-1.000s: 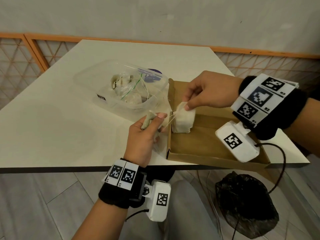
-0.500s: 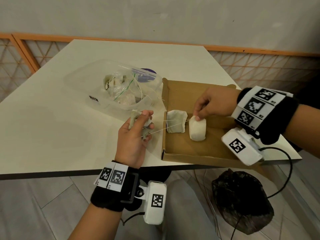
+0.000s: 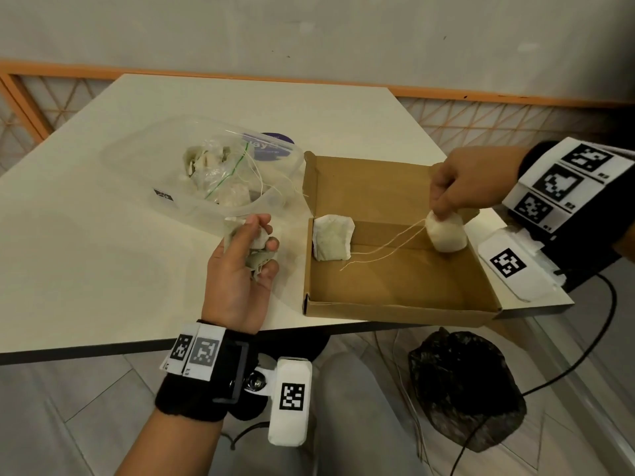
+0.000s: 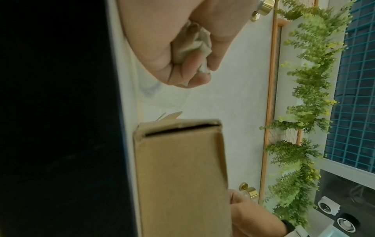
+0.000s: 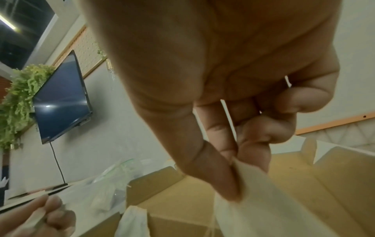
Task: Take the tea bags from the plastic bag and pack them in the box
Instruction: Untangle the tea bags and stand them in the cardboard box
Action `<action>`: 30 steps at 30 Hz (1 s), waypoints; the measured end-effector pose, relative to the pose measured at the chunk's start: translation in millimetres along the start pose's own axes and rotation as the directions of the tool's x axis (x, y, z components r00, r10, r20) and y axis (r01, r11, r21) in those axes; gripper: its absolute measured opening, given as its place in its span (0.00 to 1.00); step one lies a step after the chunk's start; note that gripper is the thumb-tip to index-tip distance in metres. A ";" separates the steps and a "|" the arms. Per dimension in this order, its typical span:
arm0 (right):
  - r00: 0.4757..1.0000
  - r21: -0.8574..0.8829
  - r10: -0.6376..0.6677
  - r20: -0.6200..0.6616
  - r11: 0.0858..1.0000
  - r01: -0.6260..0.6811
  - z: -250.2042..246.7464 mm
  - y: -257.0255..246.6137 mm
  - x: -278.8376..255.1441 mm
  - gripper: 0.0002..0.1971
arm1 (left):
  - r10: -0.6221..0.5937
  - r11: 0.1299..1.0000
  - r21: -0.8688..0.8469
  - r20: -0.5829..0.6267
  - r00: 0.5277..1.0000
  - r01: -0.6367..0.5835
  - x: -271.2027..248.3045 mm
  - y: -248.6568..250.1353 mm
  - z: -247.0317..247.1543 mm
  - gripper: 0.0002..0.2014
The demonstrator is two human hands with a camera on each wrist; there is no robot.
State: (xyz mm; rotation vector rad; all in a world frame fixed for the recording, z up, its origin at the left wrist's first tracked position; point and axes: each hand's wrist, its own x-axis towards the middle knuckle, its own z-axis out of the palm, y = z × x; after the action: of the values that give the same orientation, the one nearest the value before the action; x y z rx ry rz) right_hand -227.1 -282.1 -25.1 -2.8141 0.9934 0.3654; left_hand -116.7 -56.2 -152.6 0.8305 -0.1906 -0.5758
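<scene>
An open brown cardboard box [image 3: 395,286] lies on the white table [image 3: 103,255], right of a clear plastic bag [image 3: 220,173] holding more tea bags. One tea bag [image 3: 331,238] stands against the box's left wall. My right hand [image 3: 446,204] pinches the top of a second white tea bag [image 3: 446,231] at the box's right side, its strings trailing left across the box floor. My left hand [image 3: 247,249] sits left of the box and grips a crumpled tea bag [image 4: 192,41]. In the right wrist view, thumb and forefinger pinch the white tea bag [image 5: 270,200].
A black plastic bag [image 3: 464,389] sits on the floor under the table's near edge, with a black cable [image 3: 584,345] beside it. An orange lattice railing [image 3: 515,111] runs behind the table. A wall screen [image 5: 61,99] and green foliage [image 4: 300,112] show in the wrist views.
My right hand has carried its tea bag from the box's left side to the right side, pulling the strings out. The other tea bag stays at the left wall. My left hand barely moved.
</scene>
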 end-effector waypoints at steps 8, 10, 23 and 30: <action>0.996 -0.093 -0.018 0.089 0.995 0.026 8.1 -4.2 -2.5 0.04 | -0.003 0.999 0.035 0.002 1.000 0.003 0.4 -1.4 0.7 0.05; 0.989 0.010 -0.103 0.111 0.995 0.103 15.4 -12.9 -1.4 0.03 | -0.004 0.999 0.036 0.005 1.000 0.004 0.6 -1.5 0.1 0.05; 0.946 0.218 -0.247 0.209 0.955 0.201 13.1 -32.2 -9.5 0.03 | -0.034 0.998 -0.058 0.035 0.999 0.036 6.9 -3.9 -5.6 0.08; 0.965 0.256 -0.232 0.119 0.947 0.196 29.9 -34.4 6.4 0.04 | -0.040 0.997 -0.058 0.033 0.999 0.042 7.2 -4.0 -5.4 0.09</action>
State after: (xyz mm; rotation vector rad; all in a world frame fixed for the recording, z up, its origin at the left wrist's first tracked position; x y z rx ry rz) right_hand -206.0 -253.1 -54.0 -2.5960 0.6440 0.3900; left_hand -110.3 -58.8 -159.6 0.7703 -0.1850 -0.6310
